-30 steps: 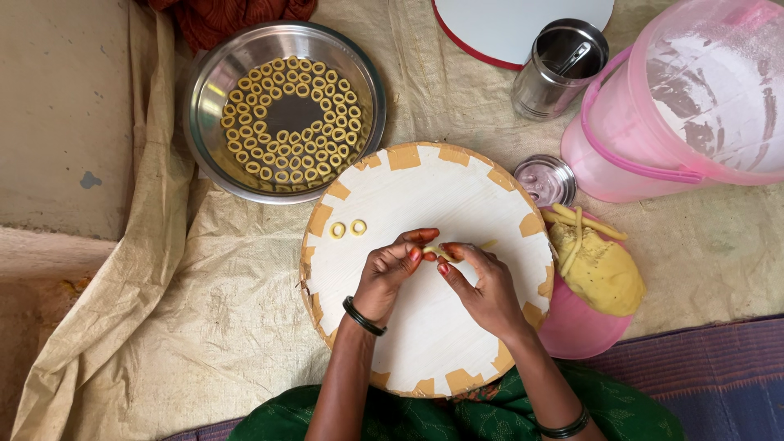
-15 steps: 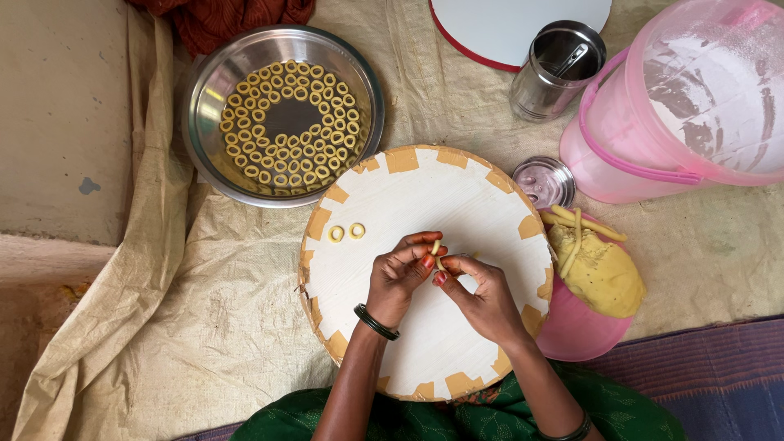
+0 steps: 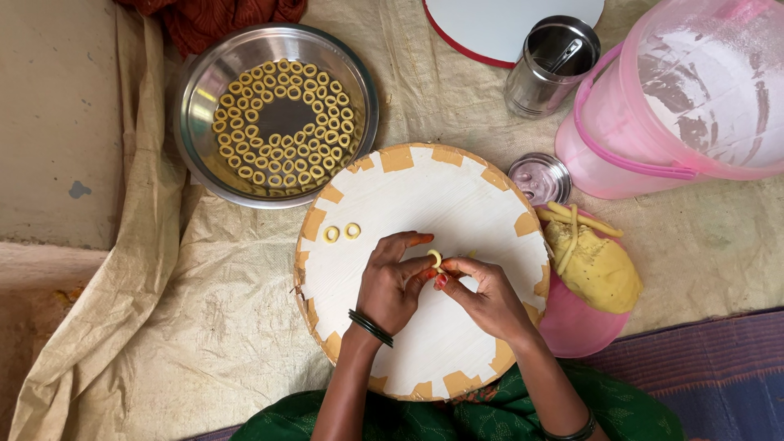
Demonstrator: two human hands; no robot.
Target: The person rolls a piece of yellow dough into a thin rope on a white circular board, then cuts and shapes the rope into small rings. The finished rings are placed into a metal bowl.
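Both my hands meet over a round white board [image 3: 457,204]. My left hand [image 3: 394,282] and my right hand [image 3: 482,294] pinch a small strip of yellow dough [image 3: 435,259] between their fingertips, curled almost into a ring. Two finished dough rings [image 3: 341,233] lie on the board to the left of my hands. A steel bowl [image 3: 204,90] at the upper left holds several rings laid in circles.
A lump of yellow dough [image 3: 594,265] with rolled strips sits on a pink bowl [image 3: 572,327] at the right. Behind it stand a small steel lid [image 3: 541,177], a steel canister [image 3: 549,65] and a large pink plastic container [image 3: 694,90]. A beige sheet [image 3: 204,343] covers the floor.
My fingers have bent the dough strip from a short straight piece into a loop, and both hands have shifted slightly down and toward me.
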